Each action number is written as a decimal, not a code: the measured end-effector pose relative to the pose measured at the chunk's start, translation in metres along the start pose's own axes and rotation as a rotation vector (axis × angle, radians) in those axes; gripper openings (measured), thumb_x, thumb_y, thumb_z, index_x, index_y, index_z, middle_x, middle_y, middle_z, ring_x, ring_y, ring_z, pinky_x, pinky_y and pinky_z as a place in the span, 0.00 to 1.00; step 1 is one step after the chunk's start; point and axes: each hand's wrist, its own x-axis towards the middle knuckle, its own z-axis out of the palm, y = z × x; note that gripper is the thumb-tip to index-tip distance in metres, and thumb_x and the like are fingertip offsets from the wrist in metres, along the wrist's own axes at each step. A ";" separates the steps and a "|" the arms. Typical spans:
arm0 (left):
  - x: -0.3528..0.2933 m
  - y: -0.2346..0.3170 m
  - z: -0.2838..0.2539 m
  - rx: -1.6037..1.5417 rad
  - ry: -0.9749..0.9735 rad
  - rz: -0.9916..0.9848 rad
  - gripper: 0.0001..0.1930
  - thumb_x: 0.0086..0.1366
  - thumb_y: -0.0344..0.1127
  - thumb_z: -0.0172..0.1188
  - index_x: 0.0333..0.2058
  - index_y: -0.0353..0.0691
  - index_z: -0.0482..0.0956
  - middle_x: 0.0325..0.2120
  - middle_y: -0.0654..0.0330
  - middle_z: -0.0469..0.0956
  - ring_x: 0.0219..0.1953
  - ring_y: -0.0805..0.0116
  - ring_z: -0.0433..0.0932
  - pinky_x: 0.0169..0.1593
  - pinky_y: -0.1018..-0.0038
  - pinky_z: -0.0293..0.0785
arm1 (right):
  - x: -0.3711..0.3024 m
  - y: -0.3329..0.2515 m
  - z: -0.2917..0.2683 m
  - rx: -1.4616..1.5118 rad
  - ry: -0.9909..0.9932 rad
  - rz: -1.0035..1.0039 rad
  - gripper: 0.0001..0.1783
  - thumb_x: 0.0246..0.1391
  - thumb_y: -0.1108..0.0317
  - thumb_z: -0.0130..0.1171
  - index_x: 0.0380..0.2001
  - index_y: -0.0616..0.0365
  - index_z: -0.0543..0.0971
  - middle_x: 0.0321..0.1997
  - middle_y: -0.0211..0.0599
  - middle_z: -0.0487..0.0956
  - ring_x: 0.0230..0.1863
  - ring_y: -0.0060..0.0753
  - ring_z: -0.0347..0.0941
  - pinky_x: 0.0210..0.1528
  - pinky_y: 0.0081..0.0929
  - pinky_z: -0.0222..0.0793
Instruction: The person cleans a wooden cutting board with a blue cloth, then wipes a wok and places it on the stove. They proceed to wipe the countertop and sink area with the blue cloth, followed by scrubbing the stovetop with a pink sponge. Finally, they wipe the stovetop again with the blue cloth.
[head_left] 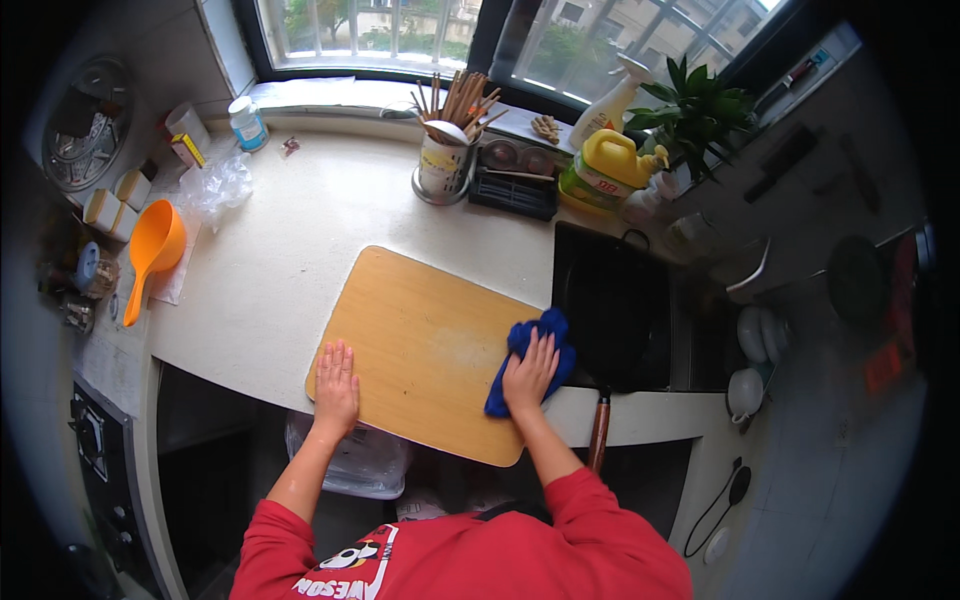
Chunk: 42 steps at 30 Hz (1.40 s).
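A light-brown wooden cutting board (pixel 430 340) lies on the pale counter, its near edge jutting past the counter's front. My left hand (pixel 337 385) rests flat on the board's left side, fingers stretched and nothing in them. At the board's right edge my right hand (pixel 530 375) holds a crumpled blue cloth (pixel 553 330) under its palm and fingers. Part of the cloth bunches out beyond the fingertips, toward the sink.
Right of the board, a black pan (pixel 612 300) sits in the sink area, its wooden handle (pixel 599 435) over the front edge. Behind stand a chopstick holder (pixel 440 170), black rack (pixel 512 195) and yellow jug (pixel 602 175). An orange ladle (pixel 157 240) lies left; a lined bin (pixel 360 465) stands below.
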 end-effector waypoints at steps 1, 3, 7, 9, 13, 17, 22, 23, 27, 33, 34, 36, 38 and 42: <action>-0.001 0.001 -0.001 -0.001 -0.001 0.005 0.28 0.63 0.33 0.44 0.61 0.33 0.53 0.64 0.50 0.47 0.67 0.52 0.41 0.67 0.58 0.37 | -0.024 -0.008 -0.008 -0.020 -0.010 0.026 0.33 0.43 0.68 0.51 0.57 0.61 0.63 0.63 0.49 0.60 0.67 0.51 0.49 0.66 0.47 0.40; -0.002 0.002 -0.004 -0.002 -0.003 0.023 0.28 0.63 0.33 0.44 0.61 0.33 0.53 0.64 0.50 0.47 0.67 0.52 0.41 0.67 0.58 0.36 | -0.072 -0.030 -0.031 0.007 -0.146 -0.109 0.35 0.43 0.66 0.53 0.58 0.59 0.61 0.65 0.49 0.56 0.67 0.51 0.46 0.66 0.51 0.38; -0.002 0.003 -0.004 -0.031 -0.009 0.042 0.27 0.62 0.31 0.43 0.60 0.33 0.54 0.64 0.50 0.49 0.67 0.51 0.43 0.67 0.58 0.37 | -0.082 -0.088 -0.042 0.319 -0.511 -0.580 0.34 0.40 0.65 0.57 0.55 0.56 0.65 0.65 0.45 0.57 0.68 0.48 0.46 0.67 0.51 0.37; 0.001 0.000 -0.004 -0.055 -0.002 0.062 0.26 0.62 0.30 0.42 0.60 0.33 0.55 0.63 0.49 0.50 0.66 0.51 0.44 0.66 0.57 0.38 | -0.041 -0.088 -0.014 0.479 -0.507 -0.702 0.31 0.37 0.68 0.57 0.51 0.55 0.70 0.64 0.41 0.60 0.67 0.46 0.49 0.66 0.50 0.42; 0.002 0.001 -0.002 -0.005 0.060 0.071 0.26 0.63 0.32 0.43 0.60 0.35 0.56 0.63 0.51 0.51 0.66 0.52 0.45 0.67 0.58 0.38 | 0.025 -0.046 -0.008 0.226 -0.205 -0.373 0.27 0.38 0.69 0.53 0.48 0.56 0.71 0.59 0.41 0.66 0.63 0.44 0.56 0.65 0.48 0.45; -0.007 -0.001 0.002 -0.003 0.051 0.013 0.25 0.64 0.32 0.41 0.60 0.35 0.57 0.63 0.50 0.52 0.66 0.52 0.46 0.66 0.58 0.40 | -0.020 0.007 -0.023 0.051 -0.072 -0.041 0.32 0.42 0.67 0.52 0.56 0.58 0.65 0.62 0.47 0.61 0.66 0.49 0.51 0.65 0.50 0.41; -0.005 0.000 0.000 -0.034 0.054 0.059 0.24 0.64 0.34 0.43 0.59 0.35 0.59 0.62 0.51 0.54 0.66 0.53 0.48 0.66 0.59 0.41 | -0.066 -0.046 -0.023 -0.015 -0.219 -0.156 0.36 0.44 0.63 0.54 0.59 0.59 0.61 0.65 0.51 0.56 0.68 0.53 0.44 0.65 0.57 0.36; -0.002 0.001 -0.003 -0.055 0.051 0.076 0.24 0.65 0.35 0.42 0.59 0.34 0.59 0.62 0.51 0.55 0.65 0.53 0.49 0.66 0.59 0.42 | -0.052 -0.065 -0.014 0.073 -0.236 -0.213 0.36 0.43 0.62 0.54 0.58 0.59 0.62 0.64 0.51 0.57 0.68 0.52 0.45 0.65 0.56 0.36; 0.010 -0.021 -0.009 -0.440 -0.064 -0.018 0.22 0.68 0.34 0.39 0.60 0.34 0.57 0.61 0.50 0.56 0.64 0.52 0.52 0.65 0.64 0.46 | -0.027 -0.145 0.011 0.288 -0.286 -0.440 0.33 0.41 0.61 0.57 0.54 0.56 0.67 0.63 0.45 0.61 0.66 0.47 0.49 0.65 0.52 0.38; 0.011 -0.015 -0.018 -0.640 0.172 -0.004 0.22 0.69 0.38 0.37 0.59 0.35 0.59 0.58 0.48 0.61 0.62 0.54 0.56 0.64 0.65 0.48 | -0.095 -0.133 -0.016 0.570 -0.533 -0.952 0.25 0.40 0.71 0.54 0.48 0.53 0.72 0.61 0.37 0.64 0.65 0.38 0.56 0.67 0.43 0.43; 0.010 -0.017 -0.017 -0.532 0.115 0.043 0.21 0.69 0.37 0.38 0.58 0.35 0.61 0.59 0.48 0.59 0.63 0.54 0.54 0.65 0.64 0.46 | -0.102 -0.114 -0.027 0.594 -0.598 -0.900 0.25 0.41 0.76 0.51 0.48 0.52 0.72 0.62 0.36 0.64 0.64 0.37 0.57 0.66 0.41 0.45; 0.009 -0.017 -0.018 -0.412 0.073 0.085 0.20 0.68 0.36 0.38 0.57 0.36 0.63 0.59 0.47 0.59 0.63 0.53 0.54 0.65 0.63 0.45 | -0.111 -0.073 -0.054 0.583 -0.608 -0.758 0.28 0.38 0.80 0.51 0.49 0.53 0.72 0.60 0.38 0.66 0.62 0.39 0.60 0.64 0.43 0.50; 0.009 -0.017 -0.018 -0.344 0.032 0.106 0.20 0.68 0.36 0.40 0.55 0.37 0.64 0.59 0.47 0.58 0.64 0.53 0.53 0.65 0.62 0.43 | -0.122 -0.029 -0.073 0.530 -0.577 -0.651 0.30 0.36 0.82 0.50 0.49 0.53 0.71 0.59 0.38 0.67 0.62 0.41 0.61 0.63 0.45 0.51; 0.008 -0.014 -0.020 -0.278 -0.024 0.085 0.20 0.63 0.37 0.49 0.53 0.37 0.66 0.61 0.46 0.55 0.65 0.49 0.49 0.65 0.58 0.41 | -0.136 0.026 -0.121 0.468 -0.578 -0.481 0.23 0.34 0.83 0.50 0.39 0.56 0.76 0.54 0.39 0.72 0.59 0.42 0.64 0.59 0.42 0.57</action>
